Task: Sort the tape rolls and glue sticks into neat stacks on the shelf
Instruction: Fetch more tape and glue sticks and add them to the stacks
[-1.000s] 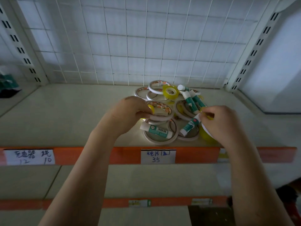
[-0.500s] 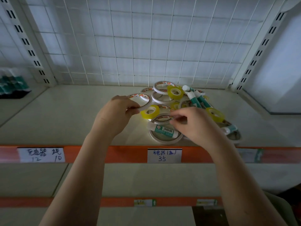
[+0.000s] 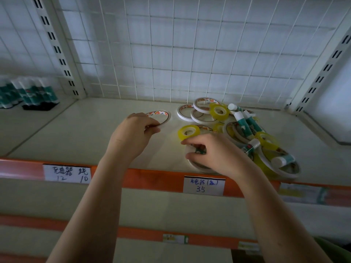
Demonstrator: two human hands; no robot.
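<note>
a: where do we find the left hand [image 3: 133,132]?
b: we see it on the shelf [image 3: 85,133], left of the pile, its fingers curled on the near rim of a white tape roll [image 3: 158,117] lying flat and apart from the rest.

a: and the right hand [image 3: 214,153]?
b: its fingertips pinch a glue stick [image 3: 199,150] above a large white roll [image 3: 197,165] at the front edge; a yellow tape roll [image 3: 189,132] sits just behind the fingers.

a: the remaining stock?
b: we note a jumbled pile of tape rolls and glue sticks [image 3: 247,128] to the right. 2 handwritten price labels, 1 reading 35 [image 3: 204,186], sit on the orange shelf edge.
</note>
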